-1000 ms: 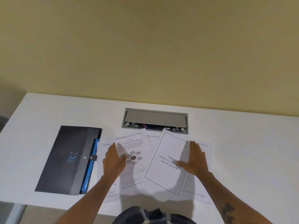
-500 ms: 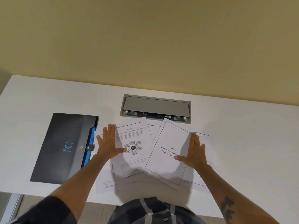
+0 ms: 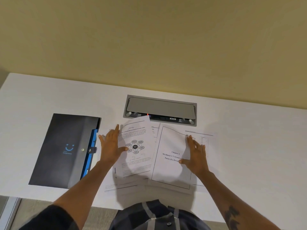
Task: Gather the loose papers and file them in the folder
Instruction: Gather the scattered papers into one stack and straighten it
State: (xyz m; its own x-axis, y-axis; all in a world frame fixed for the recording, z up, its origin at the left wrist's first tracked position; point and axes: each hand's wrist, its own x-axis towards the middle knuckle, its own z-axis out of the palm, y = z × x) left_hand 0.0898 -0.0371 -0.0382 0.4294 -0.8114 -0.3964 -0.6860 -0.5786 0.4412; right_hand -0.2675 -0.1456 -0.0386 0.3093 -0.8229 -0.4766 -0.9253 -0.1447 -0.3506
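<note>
Head view: left hand (image 3: 111, 147) and right hand (image 3: 196, 156) flat, fingers spread, on loose papers (image 3: 167, 170).

The folder (image 3: 66, 150) is black with a blue smile and blue edge. The papers (image 3: 167, 170) beside it are white with black writing. The table (image 3: 249, 146) is white.

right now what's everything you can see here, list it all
table: one, white, against the wall
wall: one, yellow, behind the table
socket box: one, grey, set into the table at the back, lid partly open
folder: one, black with a blue edge, flat at the left, closed
papers: several overlapping, exact count unclear, white and printed, centre front
left hand: flat on the diagram sheet, fingers spread
right hand: flat on the chapter 3 sheet, fingers spread
</note>
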